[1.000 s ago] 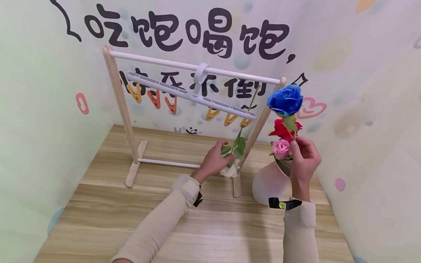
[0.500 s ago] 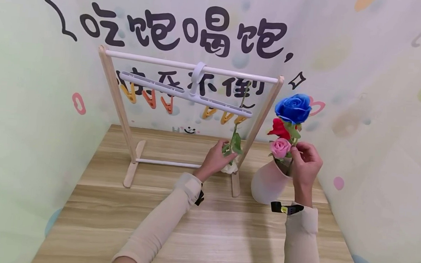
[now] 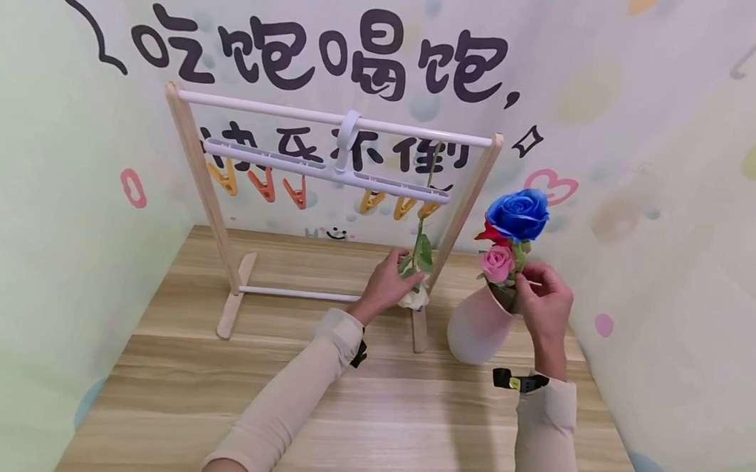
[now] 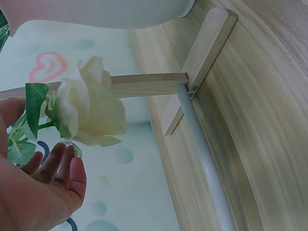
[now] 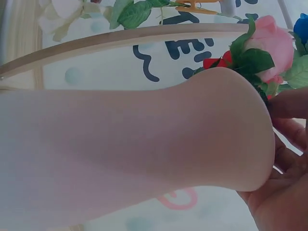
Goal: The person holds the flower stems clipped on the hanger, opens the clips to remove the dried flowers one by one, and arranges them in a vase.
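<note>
Right hand (image 3: 546, 302) pinches blue rose (image 3: 518, 213) underneath; left hand (image 3: 388, 286), relaxed, beside white rose (image 4: 89, 108)

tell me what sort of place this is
Perhaps a small staged booth, though its wider surroundings are out of view: printed sheeting rises close around a wood-grain table, which bears a wooden drying rack and a vase with roses at its mouth.

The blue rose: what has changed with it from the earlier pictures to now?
The blue rose has come down toward the vase, still held by the right hand, and now hides more of the red rose. The left hand stays by the white rose.
</note>
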